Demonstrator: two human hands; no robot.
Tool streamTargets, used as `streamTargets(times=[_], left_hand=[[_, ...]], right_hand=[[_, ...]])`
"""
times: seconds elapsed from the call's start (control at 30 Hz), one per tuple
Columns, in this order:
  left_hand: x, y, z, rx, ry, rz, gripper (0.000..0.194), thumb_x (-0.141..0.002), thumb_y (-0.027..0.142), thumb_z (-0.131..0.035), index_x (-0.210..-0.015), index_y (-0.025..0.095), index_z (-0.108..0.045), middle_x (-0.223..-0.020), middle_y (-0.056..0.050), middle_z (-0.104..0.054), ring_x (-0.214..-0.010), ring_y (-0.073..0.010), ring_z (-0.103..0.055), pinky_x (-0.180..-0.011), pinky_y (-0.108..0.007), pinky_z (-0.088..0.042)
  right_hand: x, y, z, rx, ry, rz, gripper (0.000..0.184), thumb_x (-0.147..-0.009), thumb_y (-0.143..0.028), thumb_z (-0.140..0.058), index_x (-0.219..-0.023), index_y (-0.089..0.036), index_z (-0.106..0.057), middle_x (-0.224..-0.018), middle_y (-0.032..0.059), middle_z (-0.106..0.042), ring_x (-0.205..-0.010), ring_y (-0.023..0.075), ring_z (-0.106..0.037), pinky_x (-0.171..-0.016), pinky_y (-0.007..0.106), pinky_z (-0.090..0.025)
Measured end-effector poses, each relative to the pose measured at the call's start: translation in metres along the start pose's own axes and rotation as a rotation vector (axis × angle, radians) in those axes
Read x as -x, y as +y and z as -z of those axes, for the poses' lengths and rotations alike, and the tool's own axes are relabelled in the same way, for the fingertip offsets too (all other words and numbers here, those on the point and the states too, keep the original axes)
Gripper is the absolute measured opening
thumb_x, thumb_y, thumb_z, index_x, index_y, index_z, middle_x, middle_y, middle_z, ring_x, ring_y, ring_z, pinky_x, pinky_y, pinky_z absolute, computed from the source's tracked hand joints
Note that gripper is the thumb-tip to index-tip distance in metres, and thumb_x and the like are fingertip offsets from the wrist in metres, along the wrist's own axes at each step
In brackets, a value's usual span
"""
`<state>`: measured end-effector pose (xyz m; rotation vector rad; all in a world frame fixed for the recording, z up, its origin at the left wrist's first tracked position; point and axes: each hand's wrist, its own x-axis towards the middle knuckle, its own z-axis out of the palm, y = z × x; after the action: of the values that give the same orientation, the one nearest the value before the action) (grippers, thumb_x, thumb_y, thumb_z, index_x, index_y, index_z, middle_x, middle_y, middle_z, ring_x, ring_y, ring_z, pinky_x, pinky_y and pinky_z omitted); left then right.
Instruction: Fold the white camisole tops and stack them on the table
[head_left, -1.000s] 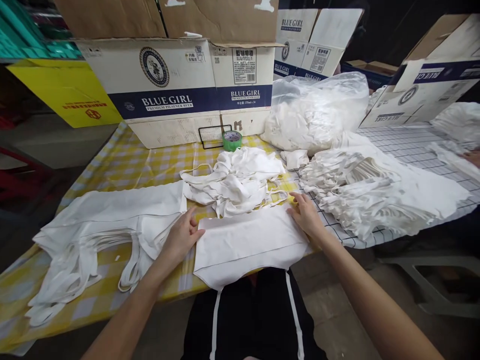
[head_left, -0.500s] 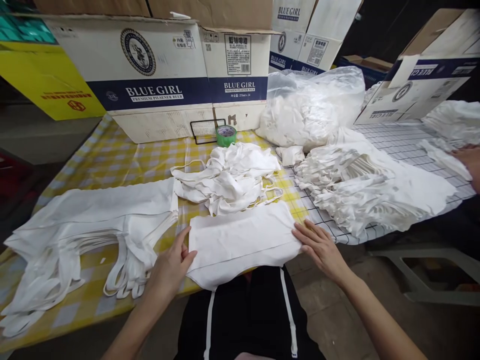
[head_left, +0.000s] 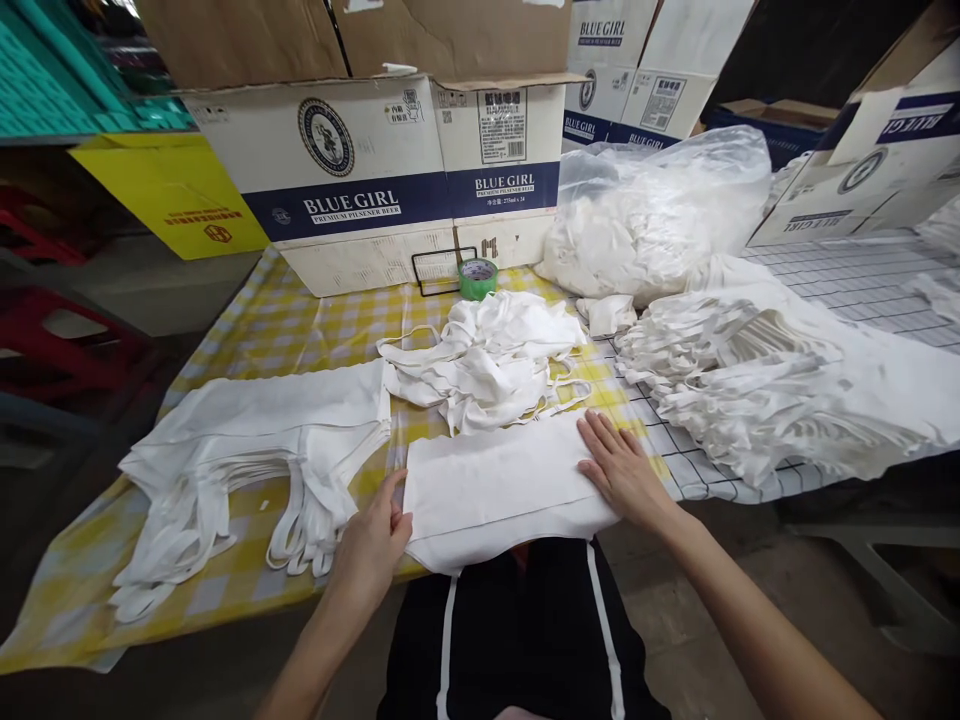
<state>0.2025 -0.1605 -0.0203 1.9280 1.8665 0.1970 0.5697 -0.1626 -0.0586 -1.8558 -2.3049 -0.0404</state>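
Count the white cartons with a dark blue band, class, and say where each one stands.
3: a large carton behind the green tape, a second carton behind the plastic bag, and a third carton to the bag's right. Others may be hidden.

The large carton (head_left: 420, 170) reads "BLUE GIRL PREMIUM PILSENER BEER" on its dark-blue band — the adjoining panel repeats the brand, with "275ml x 24" beneath it and a dark "M" lower down. "BLUE GIRL" also stands on the carton behind (head_left: 637, 60). The yellow box (head_left: 172, 195) bears red characters — too small to read.
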Motion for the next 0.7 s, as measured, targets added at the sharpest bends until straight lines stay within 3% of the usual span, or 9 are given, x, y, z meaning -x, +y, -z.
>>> streamTargets(times=[0.07,0.13,0.23,0.37,0.57,0.63,0.7], left_hand=[[0.001,-0.004,-0.001,-0.008,0.036,-0.004,0.051,-0.078,0.019,-0.04,-0.129,0.016,-0.036,-0.068,0.002,-0.055,-0.061,-0.0162,-0.056,-0.06,-0.027,-0.044],[-0.001,-0.004,-0.004,-0.041,0.158,-0.053,0.051,-0.077,0.017,-0.04,-0.128,0.014,-0.038,-0.085,-0.004,-0.06,-0.078,-0.0192,-0.06,-0.069,-0.03,-0.048],[-0.009,0.004,-0.013,-0.14,0.333,-0.269,0.049,-0.083,0.021,-0.04,-0.131,0.014,-0.037,-0.122,-0.013,-0.052,-0.116,-0.0249,-0.047,-0.094,-0.039,-0.041],[-0.016,0.009,-0.029,-0.326,0.266,-0.528,0.054,-0.088,0.038,-0.041,-0.139,0.024,-0.029,-0.146,-0.008,-0.03,-0.135,-0.0287,-0.023,-0.106,-0.05,-0.025],[-0.011,-0.011,-0.029,-0.421,0.18,-0.506,0.058,-0.089,0.043,-0.037,-0.141,0.023,-0.023,-0.149,-0.01,-0.021,-0.135,-0.0295,-0.021,-0.104,-0.054,-0.027],[-0.013,-0.007,-0.025,-0.415,0.174,-0.528,0.058,-0.088,0.043,-0.04,-0.14,0.02,-0.029,-0.147,-0.012,-0.024,-0.135,-0.0306,-0.022,-0.104,-0.053,-0.028],[-0.019,0.013,-0.024,-0.398,0.184,-0.567,0.056,-0.087,0.041,-0.043,-0.137,0.018,-0.034,-0.146,-0.012,-0.026,-0.135,-0.0306,-0.022,-0.105,-0.053,-0.026]], right_hand=[[0.001,0.003,-0.001,0.009,-0.043,0.023,0.054,-0.094,-0.041,-0.028,-0.144,-0.025,-0.016,-0.149,0.0034,-0.018,-0.137,0.0215,-0.016,-0.106,0.044,-0.025],[0.002,0.006,0.001,0.011,-0.032,0.008,0.054,-0.095,-0.039,-0.026,-0.144,-0.025,-0.01,-0.15,0.003,-0.014,-0.137,0.02,-0.012,-0.107,0.042,-0.024],[-0.001,0.006,0.004,0.029,-0.015,-0.011,0.055,-0.095,-0.039,-0.025,-0.144,-0.026,-0.005,-0.15,0.0022,-0.011,-0.138,0.0203,-0.009,-0.108,0.044,-0.02],[-0.005,0.006,0.001,0.041,-0.097,0.016,0.055,-0.094,-0.045,-0.026,-0.143,-0.031,-0.009,-0.149,-0.0012,-0.016,-0.137,0.0219,-0.013,-0.107,0.049,-0.02],[0.019,0.022,0.002,0.021,-0.03,-0.108,0.05,-0.094,-0.042,-0.029,-0.142,-0.03,-0.021,-0.146,0.0021,-0.028,-0.135,0.0229,-0.021,-0.104,0.049,-0.026],[0.026,0.023,0.006,-0.013,0.03,-0.168,0.049,-0.094,-0.039,-0.028,-0.142,-0.026,-0.024,-0.145,0.0054,-0.032,-0.134,0.0229,-0.025,-0.102,0.047,-0.03],[0.024,0.02,0.01,-0.037,0.094,-0.211,0.05,-0.094,-0.037,-0.028,-0.142,-0.022,-0.023,-0.144,0.0078,-0.032,-0.134,0.0227,-0.026,-0.101,0.044,-0.032]])
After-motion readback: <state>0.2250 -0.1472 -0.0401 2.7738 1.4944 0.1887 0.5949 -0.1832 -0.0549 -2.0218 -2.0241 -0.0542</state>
